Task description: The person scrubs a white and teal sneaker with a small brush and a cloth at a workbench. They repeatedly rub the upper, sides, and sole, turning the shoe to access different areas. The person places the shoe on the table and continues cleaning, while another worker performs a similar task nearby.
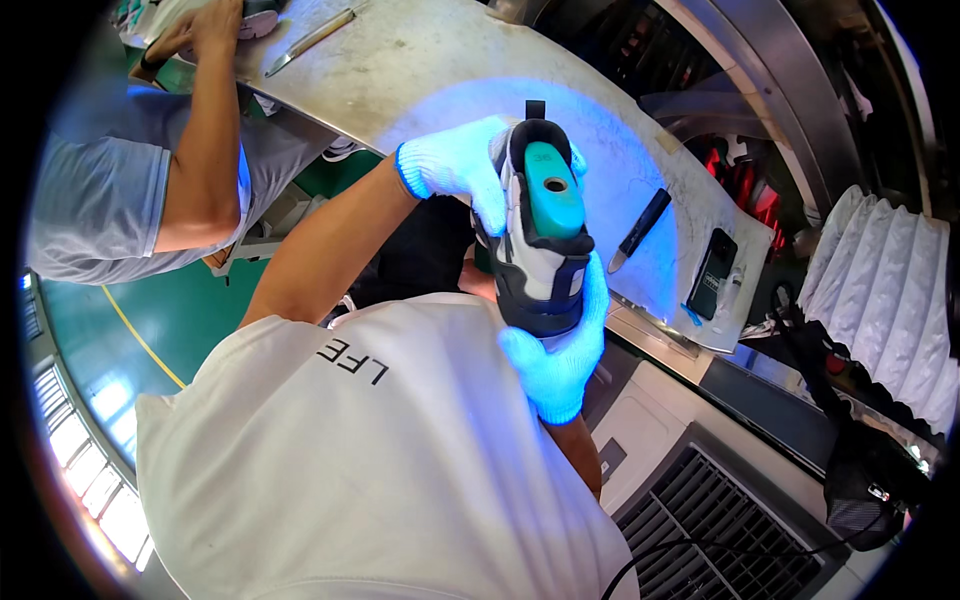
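Both my hands, in white knit gloves lit blue, hold a black, white and grey sneaker (pixel 533 272) above the near edge of the worktable. A teal shoe last (pixel 554 196) with a round hole in its top fills the shoe opening. The black pull tab (pixel 536 109) points away from me. My left hand (pixel 462 165) grips the shoe's far left side, some of its fingers hidden behind it. My right hand (pixel 562 352) is wrapped around the near end and right side, the thumb toward me.
A dark-handled knife (pixel 641 230) and a black phone (pixel 711 273) lie on the metal worktable (pixel 410 75) to the right. Another knife (pixel 311 40) lies at the far left, near a co-worker's hands (pixel 205 30) at a shoe. A ribbed white duct (pixel 880 290) stands far right.
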`<state>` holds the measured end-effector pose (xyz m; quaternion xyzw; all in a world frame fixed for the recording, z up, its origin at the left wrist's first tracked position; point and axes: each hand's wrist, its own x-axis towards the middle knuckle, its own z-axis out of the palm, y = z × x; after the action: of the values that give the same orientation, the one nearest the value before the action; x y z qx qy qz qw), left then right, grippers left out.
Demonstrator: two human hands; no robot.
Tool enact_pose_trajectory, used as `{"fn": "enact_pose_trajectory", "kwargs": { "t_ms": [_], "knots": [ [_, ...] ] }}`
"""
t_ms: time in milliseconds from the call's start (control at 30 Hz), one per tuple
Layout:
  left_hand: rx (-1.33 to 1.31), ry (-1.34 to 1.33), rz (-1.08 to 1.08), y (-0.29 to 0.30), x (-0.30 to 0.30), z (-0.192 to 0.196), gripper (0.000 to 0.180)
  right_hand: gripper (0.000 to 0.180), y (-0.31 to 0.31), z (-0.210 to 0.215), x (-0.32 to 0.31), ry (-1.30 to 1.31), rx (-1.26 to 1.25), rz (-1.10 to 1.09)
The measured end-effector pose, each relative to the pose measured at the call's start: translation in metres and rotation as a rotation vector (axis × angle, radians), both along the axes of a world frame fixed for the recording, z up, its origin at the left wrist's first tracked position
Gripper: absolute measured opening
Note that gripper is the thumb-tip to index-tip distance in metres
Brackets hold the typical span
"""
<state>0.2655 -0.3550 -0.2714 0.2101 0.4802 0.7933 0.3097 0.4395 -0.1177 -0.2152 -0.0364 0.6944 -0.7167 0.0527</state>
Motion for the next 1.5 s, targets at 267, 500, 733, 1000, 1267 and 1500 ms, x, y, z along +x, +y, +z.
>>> {"fn": "enact_pose_trajectory", "kwargs": {
  "t_ms": [267,500,733,1000,1267,1500],
  "knots": [
    [0.229,0.116,0.064,-0.017,-0.012,-0.024,0.071,0.100,-0.017,0.029,-0.006,-0.091,-0.153,0.153],
    [0.071,0.274,0.128,-0.014,0.000,-0.018,0.068,0.094,-0.015,0.029,-0.002,-0.197,-0.208,0.064],
    [-0.026,0.228,0.100,0.000,0.009,-0.006,0.081,0.099,0.007,0.038,-0.010,-0.408,-0.370,0.030],
    [-0.488,0.237,0.362,0.018,0.037,0.079,0.082,0.112,0.048,-0.015,-0.042,-0.102,-0.057,0.047],
    [-0.886,0.448,0.489,0.014,0.006,0.052,0.092,0.079,0.075,-0.104,-0.183,0.203,1.122,-0.620],
    [-0.862,0.309,0.400,0.013,0.001,0.056,0.076,0.032,0.055,-0.093,-0.187,-0.110,0.255,-0.385]
  ]
}}
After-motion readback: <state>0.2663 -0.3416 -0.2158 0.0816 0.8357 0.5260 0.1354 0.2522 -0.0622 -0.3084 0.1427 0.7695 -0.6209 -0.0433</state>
